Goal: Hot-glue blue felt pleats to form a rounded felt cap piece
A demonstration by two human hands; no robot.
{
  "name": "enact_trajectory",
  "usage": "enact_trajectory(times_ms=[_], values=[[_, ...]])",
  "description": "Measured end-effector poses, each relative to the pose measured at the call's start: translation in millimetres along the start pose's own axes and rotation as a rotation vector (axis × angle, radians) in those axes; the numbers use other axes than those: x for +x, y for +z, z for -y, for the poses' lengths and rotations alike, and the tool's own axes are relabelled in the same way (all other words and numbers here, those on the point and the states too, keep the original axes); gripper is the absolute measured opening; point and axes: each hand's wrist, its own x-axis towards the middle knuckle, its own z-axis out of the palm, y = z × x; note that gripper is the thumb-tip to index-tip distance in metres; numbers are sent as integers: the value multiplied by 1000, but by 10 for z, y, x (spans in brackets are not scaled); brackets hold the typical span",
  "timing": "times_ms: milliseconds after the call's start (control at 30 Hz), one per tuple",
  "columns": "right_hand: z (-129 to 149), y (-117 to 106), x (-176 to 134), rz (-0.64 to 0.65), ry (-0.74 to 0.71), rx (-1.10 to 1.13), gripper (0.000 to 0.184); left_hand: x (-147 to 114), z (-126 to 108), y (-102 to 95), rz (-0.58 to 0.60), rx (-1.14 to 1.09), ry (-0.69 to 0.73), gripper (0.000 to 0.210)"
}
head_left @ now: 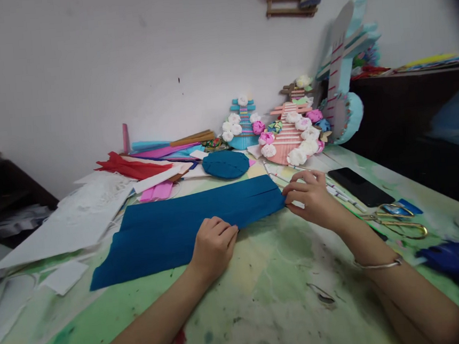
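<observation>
A long sheet of dark blue crepe paper (pixel 158 229) lies across the table in front of me. My left hand (pixel 214 245) rests at its near edge, fingers curled closed over the paper. At the sheet's right end, my right hand (pixel 310 199) pinches the corner between thumb and fingers, and a crease runs through the paper there. Just behind the sheet sits a rounded piece covered in the same blue paper (pixel 225 164). A bracelet circles my right wrist.
Gold-handled scissors (pixel 402 221), a black phone (pixel 361 186) and a blue glue gun-like object (pixel 454 262) lie on the right. Flower-covered instrument models (pixel 290 134) stand against the wall. White foam sheets (pixel 69 223) and red paper (pixel 136 167) occupy the left.
</observation>
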Motion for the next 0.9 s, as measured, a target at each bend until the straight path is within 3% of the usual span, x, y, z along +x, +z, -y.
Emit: enact_trajectory(times_ms=[467, 700, 900], values=[[-230, -129, -99, 20, 84, -57, 17, 18, -57, -15, 16, -46, 27, 13], [-319, -88, -145, 10, 98, -81, 18, -57, -19, -169, 32, 74, 16, 15], [-375, -47, -168, 12, 120, -68, 19, -207, 82, -375, 63, 284, 94, 15]])
